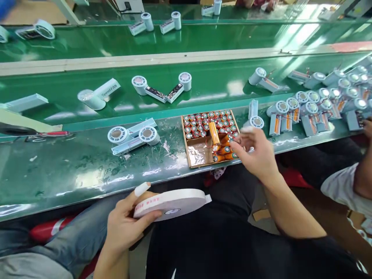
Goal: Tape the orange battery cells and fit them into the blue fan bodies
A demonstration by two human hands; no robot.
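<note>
My left hand (128, 217) grips a large flat roll of white tape (180, 197), thumb on its face, a loose tape end sticking out at the right. A white strip wraps the raised index finger. My right hand (258, 153) hovers at the right edge of a cardboard box (190, 155), its fingers bent and somewhat apart, with nothing visible between them. Orange-wrapped battery cells (225, 153) with red wires fill much of the box; one orange cell (214, 133) lies across the others. Just beyond my right hand, a pale blue handheld fan (255, 121) is partly hidden.
Two fans (133, 135) lie left of the box on the green bench (72, 162). Many open-handled fans (310, 108) crowd the right side. More fans (161, 88) sit on the green belt beyond. A co-worker's arm (364, 174) is at the far right.
</note>
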